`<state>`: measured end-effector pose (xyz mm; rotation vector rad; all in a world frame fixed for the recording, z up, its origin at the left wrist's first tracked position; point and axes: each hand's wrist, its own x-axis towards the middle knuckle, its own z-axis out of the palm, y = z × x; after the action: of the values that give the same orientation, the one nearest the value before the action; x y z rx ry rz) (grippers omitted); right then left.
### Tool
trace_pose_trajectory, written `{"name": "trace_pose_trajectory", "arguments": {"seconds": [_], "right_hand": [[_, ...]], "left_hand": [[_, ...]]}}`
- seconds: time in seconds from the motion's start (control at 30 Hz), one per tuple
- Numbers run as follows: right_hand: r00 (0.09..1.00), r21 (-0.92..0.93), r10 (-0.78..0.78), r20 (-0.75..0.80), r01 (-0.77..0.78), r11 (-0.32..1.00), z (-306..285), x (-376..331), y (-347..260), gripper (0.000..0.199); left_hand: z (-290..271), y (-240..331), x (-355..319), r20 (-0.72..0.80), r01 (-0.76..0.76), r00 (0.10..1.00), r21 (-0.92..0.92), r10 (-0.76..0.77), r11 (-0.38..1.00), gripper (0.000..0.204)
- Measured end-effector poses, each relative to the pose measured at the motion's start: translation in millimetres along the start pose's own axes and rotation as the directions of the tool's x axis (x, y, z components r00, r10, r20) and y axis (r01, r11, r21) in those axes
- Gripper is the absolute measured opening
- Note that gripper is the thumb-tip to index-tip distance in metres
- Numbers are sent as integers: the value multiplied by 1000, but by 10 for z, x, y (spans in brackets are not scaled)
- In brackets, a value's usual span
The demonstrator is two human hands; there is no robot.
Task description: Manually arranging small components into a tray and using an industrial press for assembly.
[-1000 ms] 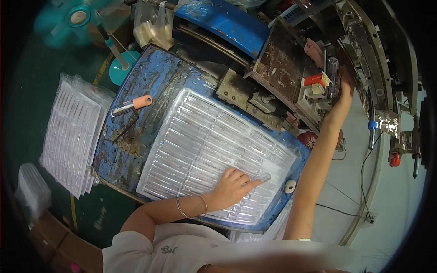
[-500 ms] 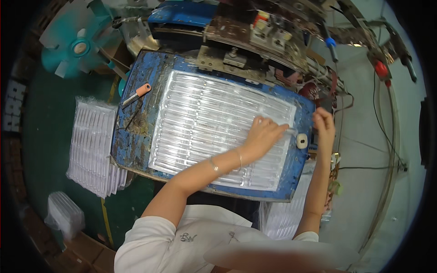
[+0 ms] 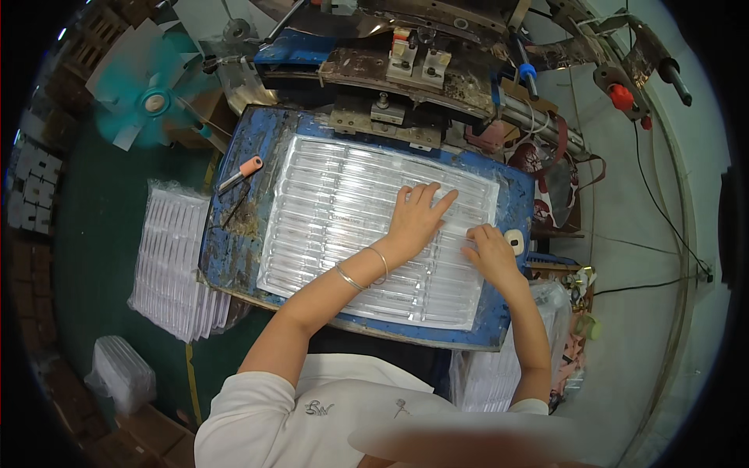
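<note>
Tray (image 3: pixel 278 210): short line of small dark print (image 3: pixel 347 221) near middle. White shirt (image 3: pixel 359 390): dark stylised letters (image 3: pixel 318 408) toward left sleeve, thin dark mark (image 3: pixel 402 407) farther right. Markings elsewhere too small to read.

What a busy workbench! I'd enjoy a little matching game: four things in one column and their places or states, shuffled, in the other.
1. Left hand
2. Right hand
3. Orange-ended tool
4. Teal fan

A. Blades blurred, left of the blue table
B. At the right edge of the clear tray
C. Above the tray's right half
D. On the table's left end

Pairs: 1-C, 2-B, 3-D, 4-A
</note>
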<state>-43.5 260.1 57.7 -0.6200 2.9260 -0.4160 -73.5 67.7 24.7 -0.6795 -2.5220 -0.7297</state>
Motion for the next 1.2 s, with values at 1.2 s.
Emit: {"name": "trace_pose_trajectory", "arguments": {"seconds": [1.2], "right_hand": [[743, 830, 501, -444, 130, 542, -1159, 1425, 41, 32]], "left_hand": [[-1077, -468, 1652, -640, -104, 707, 328, 301, 939, 25]]}}
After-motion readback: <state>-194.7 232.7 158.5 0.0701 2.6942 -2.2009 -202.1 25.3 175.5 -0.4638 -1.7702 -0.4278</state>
